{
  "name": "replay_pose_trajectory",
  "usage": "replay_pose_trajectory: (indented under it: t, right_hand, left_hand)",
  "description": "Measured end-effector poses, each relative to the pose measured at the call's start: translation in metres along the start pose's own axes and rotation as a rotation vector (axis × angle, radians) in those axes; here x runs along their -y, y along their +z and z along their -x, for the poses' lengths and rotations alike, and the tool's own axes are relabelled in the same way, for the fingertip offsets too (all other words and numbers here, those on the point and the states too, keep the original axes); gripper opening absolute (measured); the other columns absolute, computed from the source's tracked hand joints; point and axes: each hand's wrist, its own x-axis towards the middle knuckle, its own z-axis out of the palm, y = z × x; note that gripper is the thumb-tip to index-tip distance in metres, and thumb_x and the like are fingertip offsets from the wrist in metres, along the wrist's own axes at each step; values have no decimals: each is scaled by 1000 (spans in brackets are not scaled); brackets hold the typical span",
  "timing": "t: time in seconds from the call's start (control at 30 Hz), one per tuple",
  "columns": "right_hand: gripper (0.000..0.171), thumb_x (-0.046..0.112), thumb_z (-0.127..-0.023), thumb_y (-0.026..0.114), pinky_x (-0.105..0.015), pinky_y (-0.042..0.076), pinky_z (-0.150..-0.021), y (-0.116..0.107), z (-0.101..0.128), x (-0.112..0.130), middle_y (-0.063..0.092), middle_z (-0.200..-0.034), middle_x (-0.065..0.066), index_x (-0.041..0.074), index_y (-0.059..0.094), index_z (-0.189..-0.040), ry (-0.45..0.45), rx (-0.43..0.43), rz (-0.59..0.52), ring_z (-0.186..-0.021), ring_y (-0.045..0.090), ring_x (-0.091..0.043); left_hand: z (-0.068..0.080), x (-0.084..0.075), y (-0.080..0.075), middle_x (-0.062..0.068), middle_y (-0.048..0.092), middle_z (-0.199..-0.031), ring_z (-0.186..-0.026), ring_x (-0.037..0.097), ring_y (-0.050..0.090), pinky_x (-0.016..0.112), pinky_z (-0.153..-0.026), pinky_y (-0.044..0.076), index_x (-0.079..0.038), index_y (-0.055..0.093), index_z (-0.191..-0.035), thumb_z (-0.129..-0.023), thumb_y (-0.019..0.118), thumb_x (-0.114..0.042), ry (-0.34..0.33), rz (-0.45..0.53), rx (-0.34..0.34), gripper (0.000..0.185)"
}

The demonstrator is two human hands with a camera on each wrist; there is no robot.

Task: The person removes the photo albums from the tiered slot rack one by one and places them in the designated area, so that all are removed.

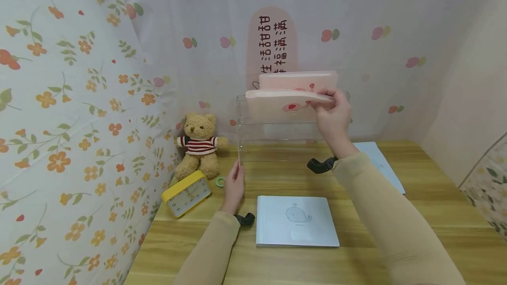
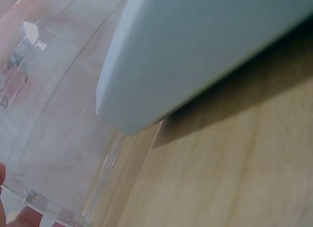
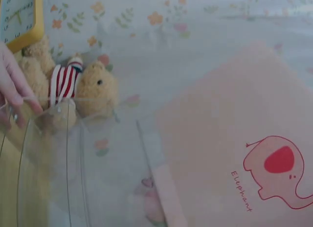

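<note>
Table [image 1: 277, 267]: wooden, across the lower frame; carried everything below.
Clear rack [image 1: 277, 133]: transparent tiered stand at centre, light-looking; likely to slide or tip backward under a hard push from above.
Blue booklet [image 1: 297, 221]: flat at lower centre, whale drawing up, just in front of the rack; another pale one [image 1: 380, 162] lay at the right, partly under the sleeve.
Pink booklet [image 1: 283, 104]: elephant cover, tilted in the rack's front tier; a second pink one [image 1: 299, 80] stood behind. Risk: corner caught on the clear wall, cover bent, or slipped out sideways.
Teddy bear [image 1: 199, 144]: seated left of centre, beside the rack; could be knocked over by a shifted rack.
Yellow clock [image 1: 186, 193]: lower left, leaning near the bear.
Right hand [image 1: 332, 115]: pinched the front pink booklet's right edge.
Left hand [image 1: 234, 188]: fingers on the rack's left front edge, steadying; whether curled round it, cannot tell.
Green ring [image 1: 220, 182]: by the clock.
</note>
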Motion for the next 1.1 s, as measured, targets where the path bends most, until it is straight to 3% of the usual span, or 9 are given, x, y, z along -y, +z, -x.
replay_pose_trajectory:
  t: [0.2, 0.47, 0.7, 0.87, 1.0, 1.1]
  right_hand:
    - [32, 15, -89, 81, -14, 55, -84, -9, 26, 4, 67, -116, -9, 4, 63, -113, 6, 42, -24, -105, 61, -12]
    - [31, 13, -91, 78, -15, 58, -86, -18, 68, -31, 64, -122, -12, 6, 61, -116, 97, 163, -17, -109, 60, -22]
    - [29, 6, -90, 77, -5, 51, -73, -27, 92, -57, 63, -120, -16, 4, 62, -115, 156, 224, 18, -103, 57, -27]
    - [30, 7, -89, 78, -8, 51, -69, -34, 106, -73, 64, -119, -17, 4, 62, -114, 219, 233, 33, -96, 57, -28]
    - [30, 8, -91, 77, -11, 52, -73, -37, 112, -83, 63, -122, -16, 5, 61, -116, 273, 250, 37, -102, 59, -29]
    - [31, 9, -92, 76, -29, 59, -88, -38, 116, -89, 61, -126, -16, 6, 60, -118, 305, 261, 36, -109, 59, -33]
  left_hand:
    - [0, 2, -1, 3, 58, -150, -140, 28, 55, 51, -114, 47, -37, 49, -151, -106, 54, -43, -6, 6, -17, 46]
    - [-1, 4, -1, 3, 56, -152, -142, 28, 52, 49, -116, 45, -33, 49, -152, -106, 54, -41, -3, 17, -14, 46]
    - [0, 1, 1, 1, 54, -154, -144, 28, 50, 51, -118, 43, -36, 47, -152, -106, 53, -42, -25, -1, -4, 46]
    - [1, -3, 2, 2, 54, -154, -145, 28, 49, 50, -118, 43, -35, 47, -152, -107, 52, -41, -23, 2, -8, 46]
    - [3, -6, 1, 1, 53, -155, -144, 27, 49, 49, -118, 43, -34, 48, -152, -107, 52, -40, -30, -3, -21, 45]
    - [3, -7, 1, 0, 53, -154, -144, 26, 50, 48, -118, 43, -35, 49, -152, -107, 52, -39, -31, -11, -22, 45]
